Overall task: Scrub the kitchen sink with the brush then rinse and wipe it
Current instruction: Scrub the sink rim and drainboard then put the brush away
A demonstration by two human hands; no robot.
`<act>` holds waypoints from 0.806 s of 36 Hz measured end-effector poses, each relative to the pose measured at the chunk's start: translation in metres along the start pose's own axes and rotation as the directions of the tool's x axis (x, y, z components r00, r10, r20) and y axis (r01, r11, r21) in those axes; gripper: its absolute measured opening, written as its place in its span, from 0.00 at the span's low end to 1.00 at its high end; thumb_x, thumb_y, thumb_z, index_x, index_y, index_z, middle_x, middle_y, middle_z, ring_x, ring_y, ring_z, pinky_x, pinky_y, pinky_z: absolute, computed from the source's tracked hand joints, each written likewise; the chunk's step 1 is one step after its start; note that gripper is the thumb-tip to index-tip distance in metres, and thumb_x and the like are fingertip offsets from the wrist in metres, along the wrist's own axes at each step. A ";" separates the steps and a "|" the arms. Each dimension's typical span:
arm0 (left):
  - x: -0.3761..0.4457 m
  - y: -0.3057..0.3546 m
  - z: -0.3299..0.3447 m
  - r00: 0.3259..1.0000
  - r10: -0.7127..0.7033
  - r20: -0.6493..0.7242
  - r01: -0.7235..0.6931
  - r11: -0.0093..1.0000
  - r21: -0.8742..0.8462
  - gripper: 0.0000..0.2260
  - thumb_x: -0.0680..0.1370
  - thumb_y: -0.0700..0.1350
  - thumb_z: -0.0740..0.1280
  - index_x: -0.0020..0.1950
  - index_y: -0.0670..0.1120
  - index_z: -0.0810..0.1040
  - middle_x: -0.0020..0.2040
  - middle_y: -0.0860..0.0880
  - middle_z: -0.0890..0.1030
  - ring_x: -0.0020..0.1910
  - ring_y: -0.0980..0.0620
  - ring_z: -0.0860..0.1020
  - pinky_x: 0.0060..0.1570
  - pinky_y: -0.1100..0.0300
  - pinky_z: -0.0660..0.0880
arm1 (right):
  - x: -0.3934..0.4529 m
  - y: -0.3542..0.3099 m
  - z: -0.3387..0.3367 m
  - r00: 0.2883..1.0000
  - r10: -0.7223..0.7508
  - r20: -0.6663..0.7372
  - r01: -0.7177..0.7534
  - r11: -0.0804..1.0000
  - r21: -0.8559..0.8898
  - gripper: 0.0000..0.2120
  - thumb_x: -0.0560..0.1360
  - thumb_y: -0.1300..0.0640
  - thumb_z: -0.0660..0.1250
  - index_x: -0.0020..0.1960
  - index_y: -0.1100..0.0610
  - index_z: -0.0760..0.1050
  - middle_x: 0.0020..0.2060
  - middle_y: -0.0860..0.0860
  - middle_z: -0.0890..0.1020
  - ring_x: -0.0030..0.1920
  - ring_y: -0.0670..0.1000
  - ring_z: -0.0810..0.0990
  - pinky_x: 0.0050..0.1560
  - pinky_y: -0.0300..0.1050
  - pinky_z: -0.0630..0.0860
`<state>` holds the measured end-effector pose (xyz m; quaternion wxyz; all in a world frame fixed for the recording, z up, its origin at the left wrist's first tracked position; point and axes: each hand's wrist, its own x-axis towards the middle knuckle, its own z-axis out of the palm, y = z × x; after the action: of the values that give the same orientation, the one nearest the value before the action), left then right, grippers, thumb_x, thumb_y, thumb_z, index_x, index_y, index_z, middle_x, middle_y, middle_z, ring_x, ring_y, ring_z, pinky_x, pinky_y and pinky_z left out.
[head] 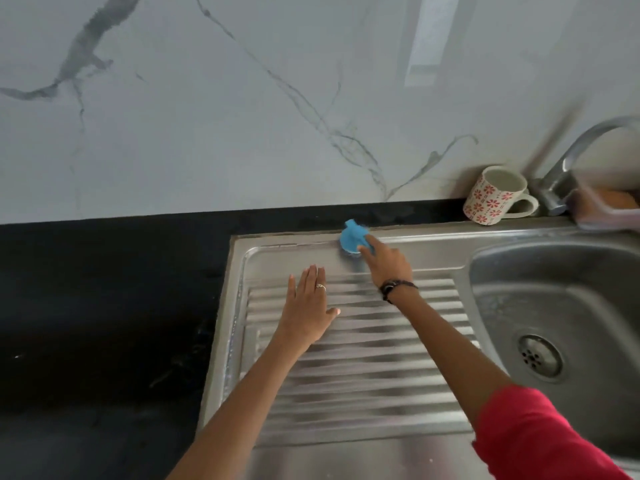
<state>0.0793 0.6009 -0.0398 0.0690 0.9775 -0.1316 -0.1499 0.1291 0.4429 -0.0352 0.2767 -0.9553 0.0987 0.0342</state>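
Observation:
A steel kitchen sink unit fills the lower right: a ribbed drainboard on the left and a basin with a round drain on the right. My right hand grips a small blue brush, pressed on the flat strip at the drainboard's back edge. My left hand lies flat, fingers together, on the upper left of the ribs and holds nothing.
A black countertop runs to the left of the sink. A mug with red flowers stands at the back by the chrome faucet. A clear container with something orange sits at the far right. A marble wall rises behind.

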 end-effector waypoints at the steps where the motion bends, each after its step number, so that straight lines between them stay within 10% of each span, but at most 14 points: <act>1: 0.003 0.008 0.001 1.000 0.016 0.000 -0.016 1.000 -0.008 0.35 0.80 0.55 0.56 0.76 0.41 0.39 0.77 0.42 0.42 0.76 0.47 0.41 0.72 0.50 0.37 | 0.000 0.023 -0.014 0.998 0.056 -0.027 -0.056 0.998 0.006 0.20 0.80 0.47 0.53 0.71 0.51 0.63 0.53 0.61 0.78 0.51 0.59 0.78 0.50 0.53 0.75; 8: 0.029 0.069 0.007 0.998 0.062 -0.015 -0.063 0.997 -0.047 0.35 0.80 0.54 0.57 0.76 0.40 0.39 0.77 0.42 0.40 0.76 0.46 0.40 0.70 0.53 0.35 | 0.015 0.147 -0.102 0.915 0.353 -0.196 -0.347 0.935 0.069 0.20 0.80 0.49 0.56 0.71 0.51 0.65 0.61 0.64 0.75 0.60 0.65 0.73 0.58 0.53 0.70; 21: 0.058 0.160 0.013 0.997 -0.064 0.034 0.065 0.998 -0.015 0.36 0.79 0.55 0.58 0.76 0.42 0.40 0.77 0.43 0.40 0.76 0.46 0.39 0.71 0.48 0.35 | 0.026 0.105 -0.066 0.986 -0.133 0.103 0.136 0.991 -0.018 0.19 0.81 0.48 0.52 0.71 0.51 0.63 0.53 0.59 0.79 0.51 0.58 0.78 0.47 0.49 0.73; 29: 0.061 0.204 0.004 0.999 -0.039 0.019 0.040 0.997 -0.067 0.34 0.80 0.52 0.58 0.76 0.42 0.40 0.77 0.44 0.42 0.76 0.49 0.40 0.72 0.50 0.36 | 0.029 0.198 -0.128 1.000 0.021 0.008 -0.022 1.000 0.011 0.21 0.81 0.47 0.53 0.71 0.51 0.63 0.56 0.60 0.78 0.54 0.60 0.77 0.51 0.51 0.73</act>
<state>0.0862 0.3890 -0.0245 0.0976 0.9757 -0.1076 -0.1641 0.1174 0.2061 -0.0341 0.2821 -0.9524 0.1080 0.0403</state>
